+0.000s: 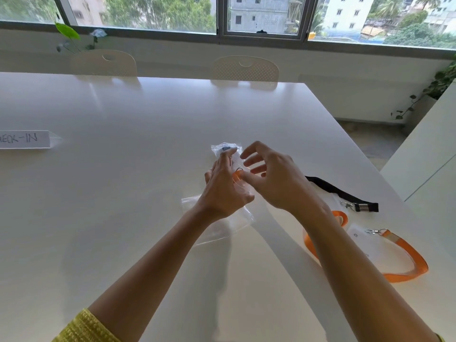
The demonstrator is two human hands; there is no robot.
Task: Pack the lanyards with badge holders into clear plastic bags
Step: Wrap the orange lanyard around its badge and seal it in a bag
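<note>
The left hand point(225, 187) grips a clear plastic bag point(222, 218) above the white table point(148, 169), an orange lanyard point(237, 174) showing inside it. The right hand point(274, 176) hovers beside it, fingers spread; its thumb seems to touch the bag. To the right lie a black lanyard point(345, 193) and another orange lanyard point(409, 257) with badge holders point(370, 248).

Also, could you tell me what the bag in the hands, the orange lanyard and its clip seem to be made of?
The bag looks like thin, glossy clear plastic film: it wrinkles and the table shows through. The orange lanyard appears to be flat woven fabric ribbon, matte, lying limp in a loop. Its clip seems to be shiny silver metal, though it is too small to be sure.
</note>
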